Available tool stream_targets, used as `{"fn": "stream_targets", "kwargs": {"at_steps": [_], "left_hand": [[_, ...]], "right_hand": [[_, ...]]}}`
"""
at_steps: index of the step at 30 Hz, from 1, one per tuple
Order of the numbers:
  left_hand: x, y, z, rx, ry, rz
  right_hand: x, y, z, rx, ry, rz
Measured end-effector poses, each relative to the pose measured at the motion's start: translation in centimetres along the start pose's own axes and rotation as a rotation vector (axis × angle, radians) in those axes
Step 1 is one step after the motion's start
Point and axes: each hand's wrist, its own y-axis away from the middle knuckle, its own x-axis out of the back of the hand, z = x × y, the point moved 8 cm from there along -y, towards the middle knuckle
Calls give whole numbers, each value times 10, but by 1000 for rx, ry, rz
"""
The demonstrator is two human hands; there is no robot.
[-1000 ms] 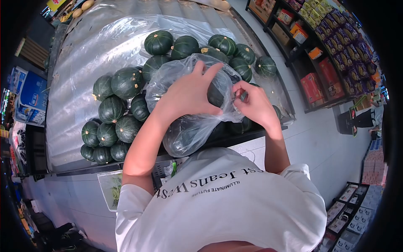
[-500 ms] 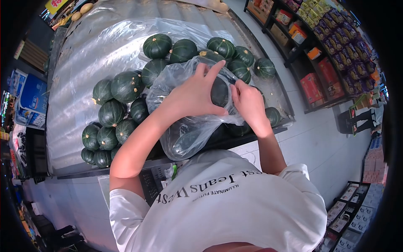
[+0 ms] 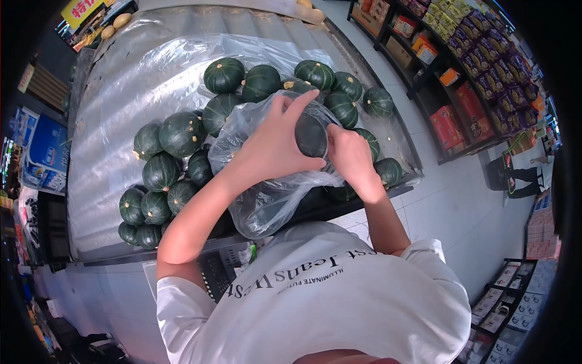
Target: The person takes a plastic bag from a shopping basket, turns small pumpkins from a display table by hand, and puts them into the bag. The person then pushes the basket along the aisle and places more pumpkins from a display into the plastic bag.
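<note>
A clear plastic bag (image 3: 260,209) hangs at the front edge of the display, with dark green squashes showing through it. My left hand (image 3: 276,136) is spread wide over the bag, thumb and fingers around a green squash (image 3: 311,137) in its mouth. On the right side of that mouth, my right hand (image 3: 351,155) has its fingers closed on the rim of the bag. Several green squashes (image 3: 183,134) are piled to the left, and more (image 3: 261,83) lie behind the bag and to its right.
The squashes lie on a silvery, plastic-covered display (image 3: 121,91). Shelves (image 3: 445,91) with packaged goods stand at the right. A person (image 3: 526,178) is partly visible at the far right. A crate (image 3: 212,273) is below the front edge.
My right hand has shifted left along the bag's mouth, its fingers now closed on the rim. The left hand stays spread over the bag. The whole view has shifted slightly.
</note>
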Motion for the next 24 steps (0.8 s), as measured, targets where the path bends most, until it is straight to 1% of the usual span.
{"fn": "stream_targets", "kwargs": {"at_steps": [1,4,7,10,13,14,17,20,22,24], "left_hand": [[4,1,1,-34,11,47],[19,7,0,-36,134,139],[21,9,2,-120,97,171],[19,11,5,-78,146,106],[21,12,5,-124,146,129],[21,12,5,-120,160,129],[24,12,5,-122,202,133],[24,11,0,-134,208,150],[25,10,-4,-132,164,173],[23,9,-13,-92,283,166]], "right_hand": [[0,0,-1,4,-10,5],[-2,0,4,4,-46,-11],[4,1,3,-61,-420,25],[-2,6,4,-340,-1115,-171],[-1,9,-8,-201,-892,-216],[-4,11,-9,-215,-974,-231],[3,14,-10,-214,-981,-192],[2,16,-9,-161,-1050,-157],[3,18,-7,-213,-1103,-84],[0,20,-11,-260,-1174,-72]]}}
